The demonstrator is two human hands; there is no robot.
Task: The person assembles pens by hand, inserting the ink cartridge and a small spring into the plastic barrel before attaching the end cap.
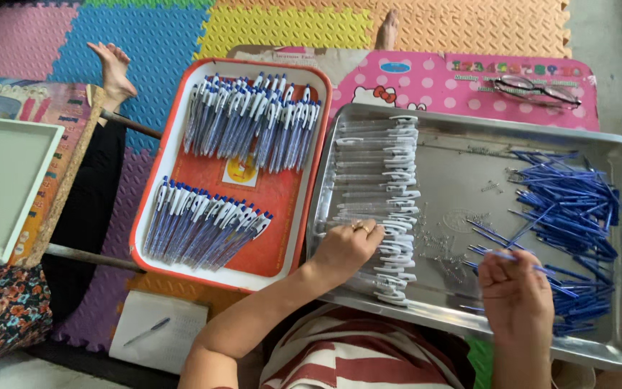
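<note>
Over steel tray [469,155]: left hand [345,248] on barrels [379,187], right hand [516,292] pinching refill [516,258].

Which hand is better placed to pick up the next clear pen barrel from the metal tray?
The left hand, probably: it already rests on the clear pen barrels. The right hand holds a blue refill beside the refill pile.

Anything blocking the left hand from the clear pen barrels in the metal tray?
Nothing visible does. The left hand already rests on the row of clear plastic pen barrels with white clips at the left side of the silver metal tray. The right hand holds a thin blue refill apart from them.
</note>
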